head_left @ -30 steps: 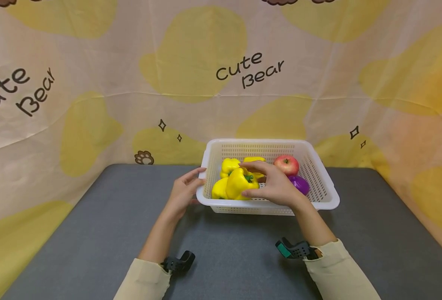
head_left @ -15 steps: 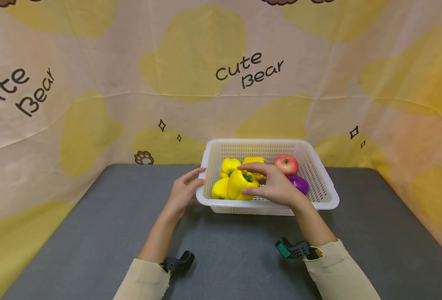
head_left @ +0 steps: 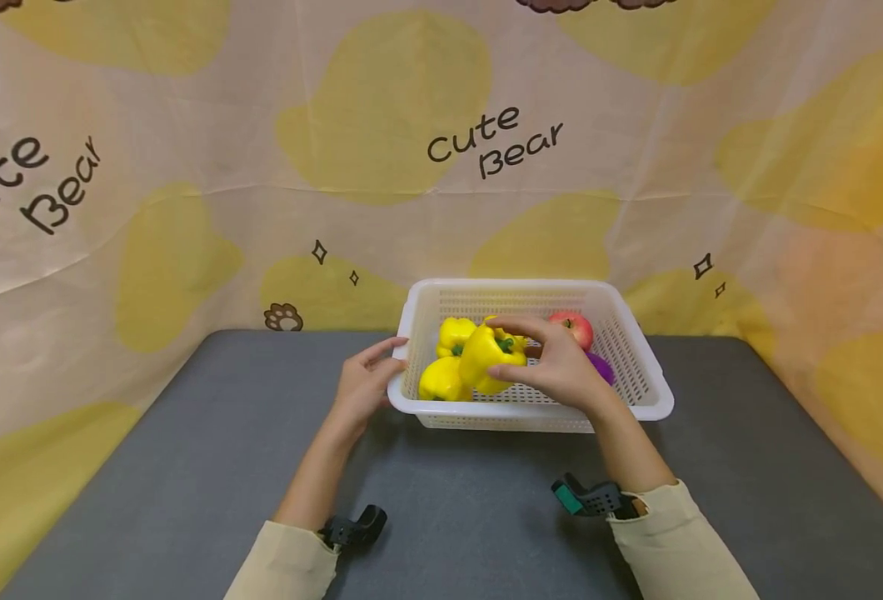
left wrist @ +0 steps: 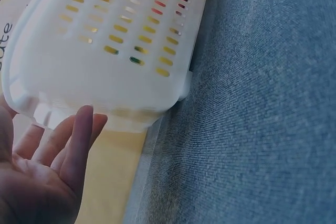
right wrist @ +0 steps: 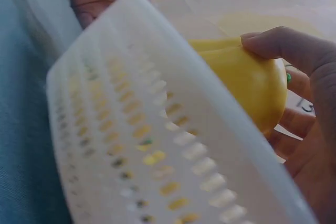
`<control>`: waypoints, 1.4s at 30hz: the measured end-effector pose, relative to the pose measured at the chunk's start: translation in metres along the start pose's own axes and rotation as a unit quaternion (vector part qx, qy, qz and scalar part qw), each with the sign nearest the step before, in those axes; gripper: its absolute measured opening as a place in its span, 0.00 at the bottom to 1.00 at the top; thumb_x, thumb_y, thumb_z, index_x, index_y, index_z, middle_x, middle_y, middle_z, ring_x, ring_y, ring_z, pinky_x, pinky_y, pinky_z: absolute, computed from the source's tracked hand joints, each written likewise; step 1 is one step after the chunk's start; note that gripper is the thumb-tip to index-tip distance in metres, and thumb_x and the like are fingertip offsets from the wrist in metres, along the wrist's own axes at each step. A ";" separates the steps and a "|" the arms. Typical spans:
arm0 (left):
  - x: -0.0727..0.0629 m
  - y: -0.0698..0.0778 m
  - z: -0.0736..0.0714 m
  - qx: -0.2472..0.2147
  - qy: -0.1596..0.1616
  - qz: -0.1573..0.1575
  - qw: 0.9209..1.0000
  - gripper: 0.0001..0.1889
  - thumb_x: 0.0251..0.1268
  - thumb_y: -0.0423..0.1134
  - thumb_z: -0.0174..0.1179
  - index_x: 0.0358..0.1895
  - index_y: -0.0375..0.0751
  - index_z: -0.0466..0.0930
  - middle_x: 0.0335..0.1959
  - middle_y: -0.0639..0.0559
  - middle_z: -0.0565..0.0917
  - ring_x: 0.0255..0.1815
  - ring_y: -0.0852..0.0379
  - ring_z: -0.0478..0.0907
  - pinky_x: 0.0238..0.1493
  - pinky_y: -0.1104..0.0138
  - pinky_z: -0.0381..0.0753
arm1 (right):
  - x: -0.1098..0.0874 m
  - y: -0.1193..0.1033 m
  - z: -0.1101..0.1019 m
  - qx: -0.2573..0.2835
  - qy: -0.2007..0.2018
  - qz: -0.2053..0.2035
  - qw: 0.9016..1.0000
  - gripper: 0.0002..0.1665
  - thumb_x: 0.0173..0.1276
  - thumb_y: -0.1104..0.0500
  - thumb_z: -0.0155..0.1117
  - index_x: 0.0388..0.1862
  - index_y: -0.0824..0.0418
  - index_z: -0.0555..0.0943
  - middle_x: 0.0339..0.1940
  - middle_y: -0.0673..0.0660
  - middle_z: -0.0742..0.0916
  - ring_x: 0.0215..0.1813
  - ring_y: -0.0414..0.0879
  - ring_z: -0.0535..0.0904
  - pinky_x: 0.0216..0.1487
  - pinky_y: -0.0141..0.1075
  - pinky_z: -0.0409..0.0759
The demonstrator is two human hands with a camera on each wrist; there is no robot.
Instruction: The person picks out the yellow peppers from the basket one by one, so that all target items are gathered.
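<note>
- Pepper (head_left: 488, 363) (yellow, shiny) is pinched in the right hand (head_left: 563, 367), thumb on the near side, fingers on the far side, stem facing right.
- It's over the left half of the white basket (head_left: 531, 409), and the right-wrist view shows it poking above the rim.
- Left hand (head_left: 361, 389) touches the left end of the basket, fingers pretty loose, more steadying than gripping by the look of it.
- Slip risk, I'd say: skin looks slick and the hold is mostly fingertips, so a weak pinch could drop it back in.
- Near-left pepper (head_left: 443, 381) and far-left pepper (head_left: 455, 335) are close by, so a sideways swing might bump them. Knuckles could knock the apple (head_left: 581, 332) or purple thing (head_left: 602, 367) too.
- If the pepper catches the near rim, the basket might slide on the grey table (head_left: 456, 500).
- Versus half a second ago: the pepper's shifted right and up a bit, uncovering more of the near-left one. Right hand now hides more of the apple and purple thing. Basket and left hand basically haven't budged.
</note>
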State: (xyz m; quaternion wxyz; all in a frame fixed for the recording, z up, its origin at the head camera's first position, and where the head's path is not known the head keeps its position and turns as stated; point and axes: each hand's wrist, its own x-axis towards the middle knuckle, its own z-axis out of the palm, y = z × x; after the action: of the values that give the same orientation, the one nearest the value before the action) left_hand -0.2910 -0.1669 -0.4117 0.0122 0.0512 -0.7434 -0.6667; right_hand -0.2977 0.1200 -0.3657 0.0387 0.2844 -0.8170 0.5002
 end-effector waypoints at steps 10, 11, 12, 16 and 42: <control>-0.002 0.004 -0.004 0.003 0.004 0.006 1.000 0.21 0.67 0.40 0.62 0.64 0.49 0.80 0.58 0.37 0.85 0.38 0.54 0.86 0.27 0.67 0.85 | -0.010 0.002 -0.042 -0.053 0.116 -0.020 0.992 0.31 0.63 0.59 0.74 0.66 0.57 0.79 0.65 0.58 0.82 0.61 0.51 0.77 0.65 0.58 0.77; -0.003 0.004 -0.004 0.002 0.005 0.007 1.000 0.21 0.67 0.40 0.62 0.64 0.49 0.80 0.58 0.37 0.85 0.38 0.55 0.86 0.27 0.67 0.85 | -0.011 0.003 -0.045 -0.062 0.128 -0.021 0.990 0.31 0.64 0.59 0.74 0.66 0.57 0.79 0.65 0.58 0.82 0.63 0.51 0.76 0.65 0.59 0.76; -0.003 0.004 -0.004 0.002 0.006 0.008 1.000 0.21 0.67 0.39 0.62 0.64 0.49 0.80 0.57 0.36 0.85 0.37 0.55 0.86 0.26 0.67 0.85 | -0.012 0.004 -0.048 -0.072 0.141 -0.020 0.987 0.31 0.64 0.59 0.73 0.66 0.57 0.79 0.66 0.58 0.81 0.64 0.52 0.75 0.64 0.59 0.77; -0.004 0.004 -0.004 0.003 0.011 0.011 1.000 0.21 0.67 0.39 0.62 0.64 0.49 0.80 0.57 0.36 0.85 0.34 0.57 0.85 0.25 0.68 0.84 | -0.015 0.008 -0.060 -0.106 0.189 -0.014 0.976 0.31 0.63 0.59 0.74 0.66 0.58 0.79 0.67 0.60 0.80 0.67 0.56 0.74 0.63 0.60 0.76; -0.001 -0.004 -0.003 -0.010 0.005 0.008 1.000 0.21 0.67 0.38 0.61 0.63 0.49 0.81 0.55 0.36 0.86 0.30 0.59 0.84 0.25 0.67 0.83 | -0.065 0.026 -0.121 -0.080 0.355 0.041 0.931 0.29 0.62 0.63 0.74 0.63 0.62 0.81 0.51 0.33 0.83 0.53 0.29 0.77 0.46 0.14 0.76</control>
State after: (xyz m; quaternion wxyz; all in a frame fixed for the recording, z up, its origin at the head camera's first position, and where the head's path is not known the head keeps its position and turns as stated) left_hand -0.2897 -0.1697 -0.4156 0.0214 0.0487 -0.7369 -0.6739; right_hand -0.2829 0.2581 -0.3489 0.3284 0.0506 -0.7983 0.5023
